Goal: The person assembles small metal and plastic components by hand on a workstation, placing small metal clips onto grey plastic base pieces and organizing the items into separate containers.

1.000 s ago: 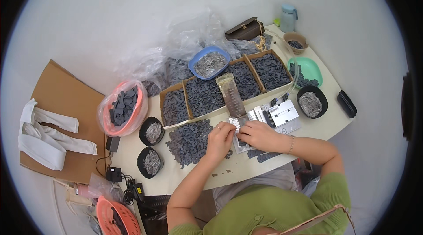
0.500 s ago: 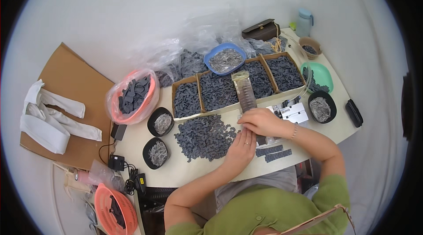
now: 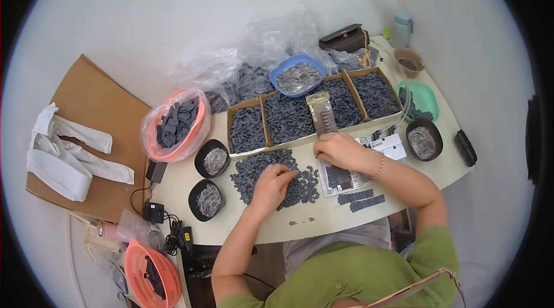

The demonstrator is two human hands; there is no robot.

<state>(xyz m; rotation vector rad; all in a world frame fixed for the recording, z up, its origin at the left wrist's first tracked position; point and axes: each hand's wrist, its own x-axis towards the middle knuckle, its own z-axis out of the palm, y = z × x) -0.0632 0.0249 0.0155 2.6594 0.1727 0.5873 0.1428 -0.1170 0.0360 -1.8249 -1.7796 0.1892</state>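
Note:
My left hand (image 3: 271,190) is over the loose pile of small dark grey plastic pieces (image 3: 254,169), with thumb and fingers pinched together at the pile's right side. Anything between those fingertips is too small to make out. My right hand (image 3: 344,152) is closed, fingers curled down at the near end of a long clear plastic strip (image 3: 321,113); its grip is hidden. Below that hand lies a metal fixture (image 3: 337,178) with dark grey pieces set in it. Two rows of joined grey pieces (image 3: 367,203) rest on the table at its near right.
Behind the pile stands a divided cardboard box (image 3: 266,126) full of grey pieces, a blue bowl (image 3: 297,93) of metal pins above it. Black bowls of pins (image 3: 206,200) flank the work. A white device with tubing (image 3: 389,146) and a green tray (image 3: 427,103) are right.
My left hand has left the fixture beside my right hand and moved left to the pile. My right hand has shifted slightly up, and more of the fixture shows.

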